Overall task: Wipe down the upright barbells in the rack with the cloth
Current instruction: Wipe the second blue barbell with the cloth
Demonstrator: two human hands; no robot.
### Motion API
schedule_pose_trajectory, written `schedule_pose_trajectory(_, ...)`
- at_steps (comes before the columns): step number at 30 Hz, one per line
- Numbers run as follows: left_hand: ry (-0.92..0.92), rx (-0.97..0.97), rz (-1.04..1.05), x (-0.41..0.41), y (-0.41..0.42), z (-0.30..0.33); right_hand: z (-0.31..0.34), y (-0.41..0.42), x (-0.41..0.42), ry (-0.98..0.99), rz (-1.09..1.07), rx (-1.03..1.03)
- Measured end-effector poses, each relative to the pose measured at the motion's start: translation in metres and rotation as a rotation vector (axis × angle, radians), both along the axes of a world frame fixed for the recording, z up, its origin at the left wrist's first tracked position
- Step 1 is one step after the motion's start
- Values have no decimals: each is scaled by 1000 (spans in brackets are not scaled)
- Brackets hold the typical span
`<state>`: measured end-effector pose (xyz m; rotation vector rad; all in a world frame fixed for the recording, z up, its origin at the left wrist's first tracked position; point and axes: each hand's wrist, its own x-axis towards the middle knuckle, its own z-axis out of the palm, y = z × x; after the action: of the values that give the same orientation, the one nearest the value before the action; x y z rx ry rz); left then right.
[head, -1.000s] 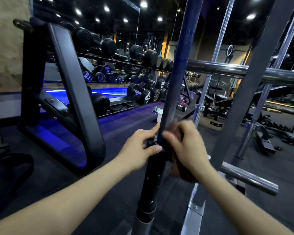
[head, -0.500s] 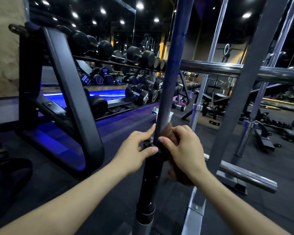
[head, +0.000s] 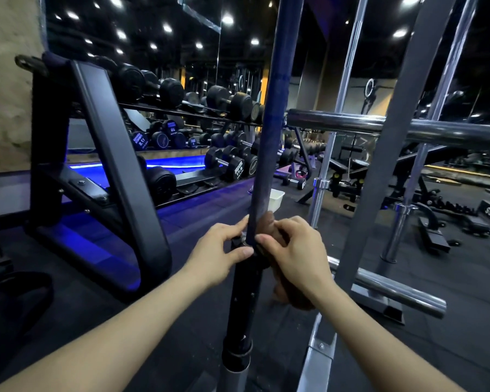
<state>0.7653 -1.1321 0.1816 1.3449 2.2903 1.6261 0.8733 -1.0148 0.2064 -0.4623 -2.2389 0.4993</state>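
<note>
Barbell (head: 269, 142), upright and dark blue, is standing at the centre of the view, running up toward 12 o'clock. It is being pinched at the collar by the left hand (head: 224, 251), while the brown cloth (head: 269, 222) is being clasped around the shaft by the right hand (head: 297, 250), at 3 o'clock of the bar. For a clean wipe, the cloth is best being kept wrapped fully and drawn along the shaft while the bar is being steadied.

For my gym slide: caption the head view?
Both hands wrap a brown cloth around an upright barbell.
</note>
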Motion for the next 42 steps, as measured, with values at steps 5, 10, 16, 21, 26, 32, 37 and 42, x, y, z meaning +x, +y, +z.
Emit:
schedule_pose_trajectory(5, 74, 56, 106, 31, -21, 9, 11, -15, 36, -11, 211, -41)
schedule_pose_trajectory(10, -673, 368, -176, 76, -37, 27, 21, -42, 30, 229, 368, -327)
schedule_pose_trajectory(16, -858, 556, -104, 79, -28, 34, 19, -49, 23, 186, 649, -657)
schedule_pose_trajectory(21, -471, 434, 245, 47, -24, 48, 24, -18, 26, 236, 404, -571)
schedule_pose_trajectory(26, -97, 330, 404, 39, 9, 68, 26, 12, 11, 290, 268, -537)
schedule_pose_trajectory(32, 104, 103, 547, 43, 10, 22, -9, 24, -13, 126, 254, -421)
schedule_pose_trajectory(37, 167, 140, 527, 22, 6, 59, -4, 22, -21, 91, 296, -366)
schedule_pose_trajectory(42, 195, 72, 532, 28, 11, 36, -16, 23, -25, 72, 296, -416)
